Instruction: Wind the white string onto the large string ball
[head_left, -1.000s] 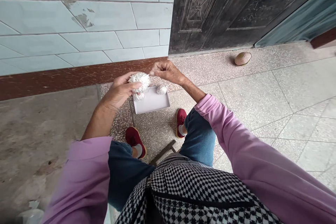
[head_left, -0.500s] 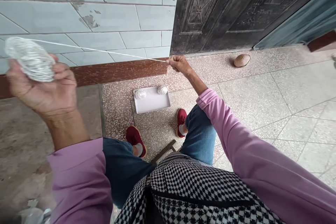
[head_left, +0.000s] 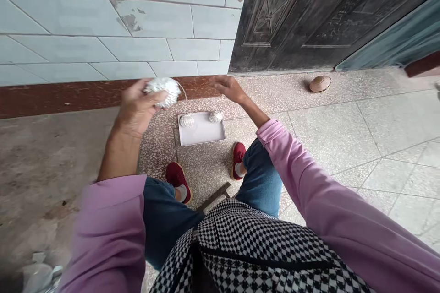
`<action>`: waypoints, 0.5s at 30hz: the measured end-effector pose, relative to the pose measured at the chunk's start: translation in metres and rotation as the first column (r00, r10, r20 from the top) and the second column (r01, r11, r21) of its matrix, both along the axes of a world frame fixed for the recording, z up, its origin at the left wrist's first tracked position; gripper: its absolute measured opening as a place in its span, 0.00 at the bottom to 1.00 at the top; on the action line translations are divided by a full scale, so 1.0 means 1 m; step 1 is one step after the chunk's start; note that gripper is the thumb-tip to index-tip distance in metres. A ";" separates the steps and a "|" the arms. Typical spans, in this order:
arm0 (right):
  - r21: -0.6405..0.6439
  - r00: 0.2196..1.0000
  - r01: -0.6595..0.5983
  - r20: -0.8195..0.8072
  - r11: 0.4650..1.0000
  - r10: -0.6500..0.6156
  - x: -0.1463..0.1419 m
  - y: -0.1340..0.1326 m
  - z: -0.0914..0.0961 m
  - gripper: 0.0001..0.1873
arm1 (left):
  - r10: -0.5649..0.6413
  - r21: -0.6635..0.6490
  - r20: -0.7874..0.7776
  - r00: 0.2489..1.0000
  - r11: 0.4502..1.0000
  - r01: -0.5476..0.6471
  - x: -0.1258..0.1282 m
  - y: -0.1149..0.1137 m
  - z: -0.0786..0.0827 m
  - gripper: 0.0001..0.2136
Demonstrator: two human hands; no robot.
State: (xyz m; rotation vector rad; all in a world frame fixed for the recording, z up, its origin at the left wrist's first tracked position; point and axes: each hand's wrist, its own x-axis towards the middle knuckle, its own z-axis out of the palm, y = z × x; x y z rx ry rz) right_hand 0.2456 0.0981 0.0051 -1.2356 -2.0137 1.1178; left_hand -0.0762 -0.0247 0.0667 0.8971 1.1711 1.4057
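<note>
My left hand (head_left: 137, 107) grips a ball of white string (head_left: 164, 91) in front of the tiled wall. A short loose end of white string (head_left: 183, 89) curls down from the ball's right side. My right hand (head_left: 228, 88) is raised to the right of the ball, apart from it, its fingers stretched out and slightly blurred, with no string seen in them. Below both hands a shallow white tray (head_left: 202, 137) lies on the floor. In it sit two balls of white string, one at the left (head_left: 187, 121) and one at the right (head_left: 216, 117).
A light tiled wall (head_left: 130, 50) with a brown skirting stands ahead, beside a dark carved door (head_left: 292, 18). A tan rounded object (head_left: 320, 84) lies on the speckled floor by the door. My red shoes (head_left: 177, 178) flank the near side of the tray. Clear plastic items (head_left: 39, 274) lie at lower left.
My left hand has brought the string ball rightward and slightly down, closer to my right hand. The strand stretched taut between the hands is now slack, and my right hand has let it go.
</note>
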 end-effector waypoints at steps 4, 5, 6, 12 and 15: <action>-0.134 0.942 -0.203 -0.298 0.970 0.155 -0.044 -0.021 0.006 0.14 | -0.136 -0.098 -0.017 0.991 0.986 0.134 0.028 -0.004 0.000 0.33; -0.140 0.923 -0.241 -0.338 0.960 0.182 -0.051 -0.026 0.007 0.12 | -0.144 -0.107 -0.015 0.989 0.984 0.142 0.031 -0.004 0.000 0.33; -0.145 0.910 -0.269 -0.362 0.952 0.202 -0.057 -0.031 0.007 0.10 | -0.142 -0.112 -0.009 0.990 0.984 0.141 0.033 -0.003 0.000 0.33; -0.139 0.908 -0.269 -0.366 0.953 0.204 -0.053 -0.043 0.004 0.20 | -0.128 -0.105 0.052 0.990 0.986 0.132 0.027 0.007 -0.009 0.31; -0.079 0.929 -0.180 -0.340 0.981 0.143 -0.046 -0.040 0.007 0.20 | -0.175 -0.111 0.082 0.981 0.977 0.183 0.027 0.009 -0.017 0.27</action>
